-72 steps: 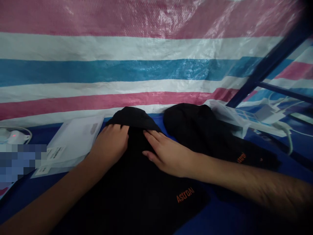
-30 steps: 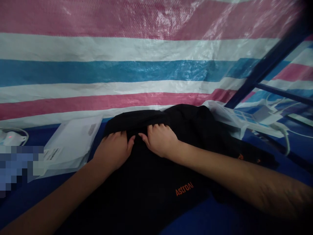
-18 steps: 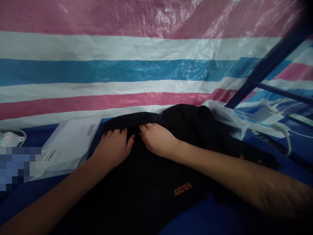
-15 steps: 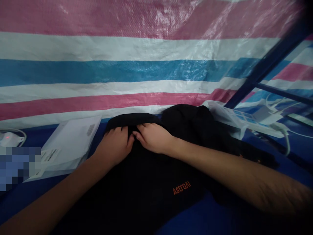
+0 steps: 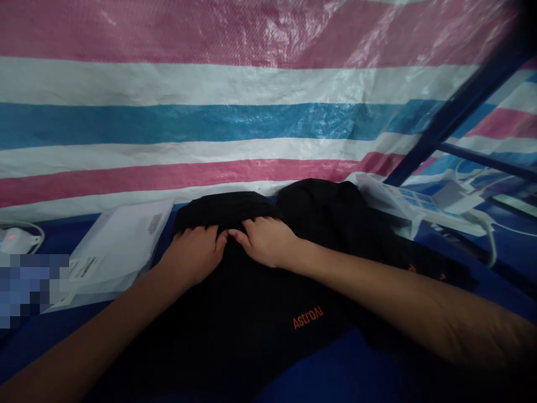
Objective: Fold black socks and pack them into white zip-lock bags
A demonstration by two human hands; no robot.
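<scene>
A black garment [image 5: 251, 313] with orange lettering lies spread on the blue surface [image 5: 377, 380] in front of me. Its far end is folded back into a thick roll. My left hand [image 5: 193, 254] lies on the cloth just below that fold, its fingers resting flat against the edge. My right hand [image 5: 264, 242] lies beside it, fingers spread over the fold, thumb tip touching the left hand. Both hands press on the cloth and grip nothing. A second black garment [image 5: 335, 218] sits bunched behind and to the right.
A flat white plastic packet [image 5: 121, 240] with labels lies to the left. A white device [image 5: 14, 240] with a red light sits at the far left. White adapters and cables [image 5: 444, 201] lie at the right, by a blue metal bar [image 5: 457, 106]. A striped tarp [image 5: 210, 112] closes the back.
The right hand slid from the middle of the garment up to its folded far edge, beside the left hand. The fold was spread wider, and the garment shifted slightly left.
</scene>
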